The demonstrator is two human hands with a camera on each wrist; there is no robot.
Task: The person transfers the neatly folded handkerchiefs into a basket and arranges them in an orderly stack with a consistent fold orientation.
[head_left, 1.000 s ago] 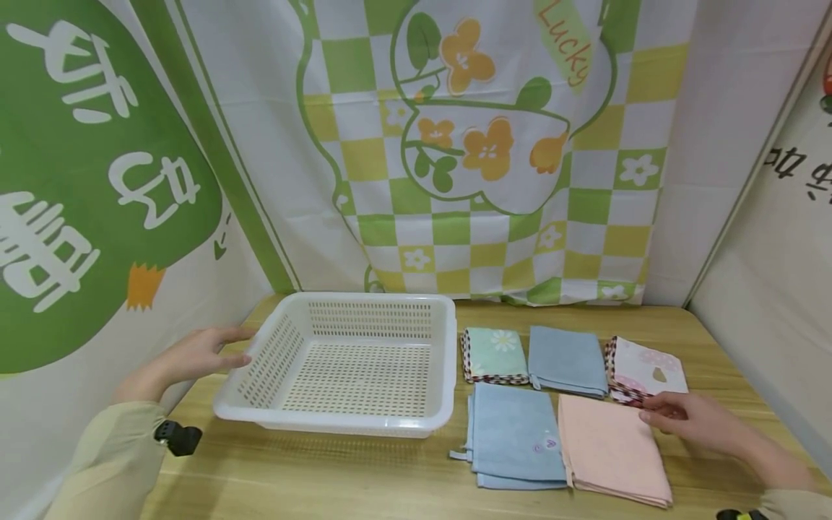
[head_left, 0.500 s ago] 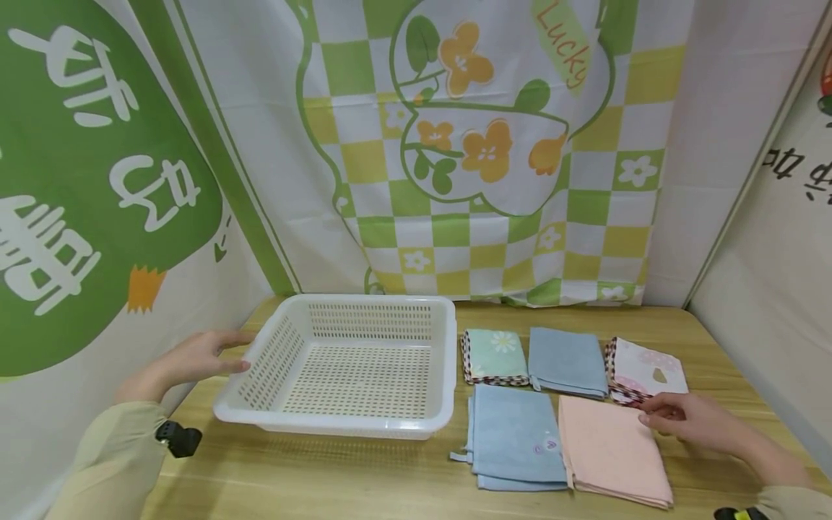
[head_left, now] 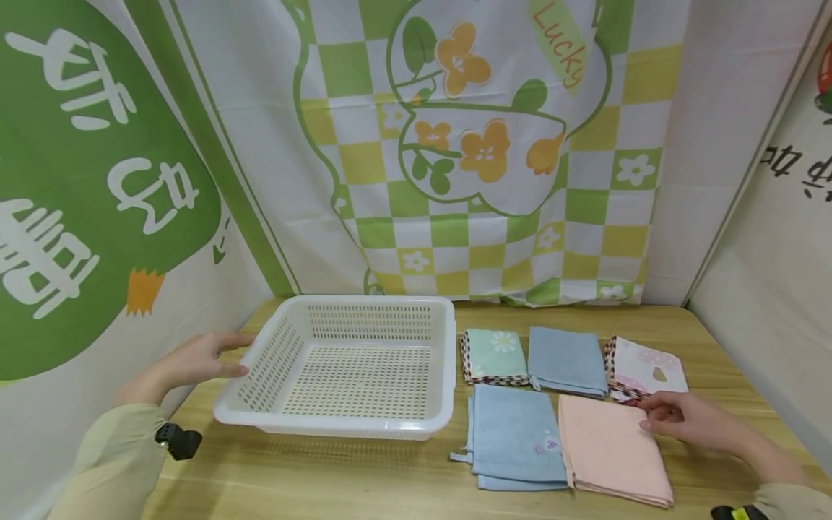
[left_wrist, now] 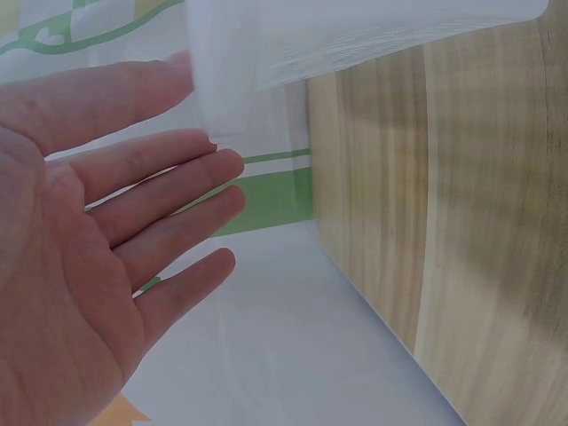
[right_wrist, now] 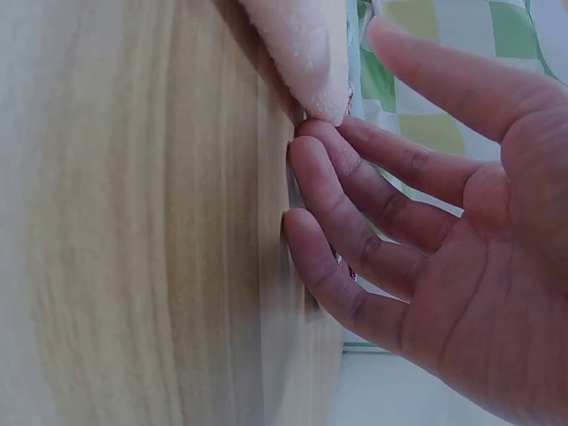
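A white plastic basket (head_left: 357,426) with slotted sides stands on the table's left half, nothing in it. My left hand (head_left: 188,361) is at its left rim; in the left wrist view the fingers of that hand (left_wrist: 98,195) are extended, tips right at the rim. On the right lies a folded pink towel (head_left: 611,448). My right hand (head_left: 695,422) is at its upper right corner. The right wrist view shows that hand (right_wrist: 444,213) with fingertips by the towel's corner (right_wrist: 306,71) and low at the tabletop, the thumb held apart from the cloth.
Beside the pink towel lies a folded light blue towel (head_left: 516,437). Behind them a mint towel with a daisy (head_left: 497,354), a grey-blue towel (head_left: 565,357) and a white-pink towel (head_left: 650,365) form a row. A printed curtain (head_left: 487,238) hangs along the table's back edge.
Both hands keep almost the same place, the left one slightly lower in the head view. Basket and towels have not moved.
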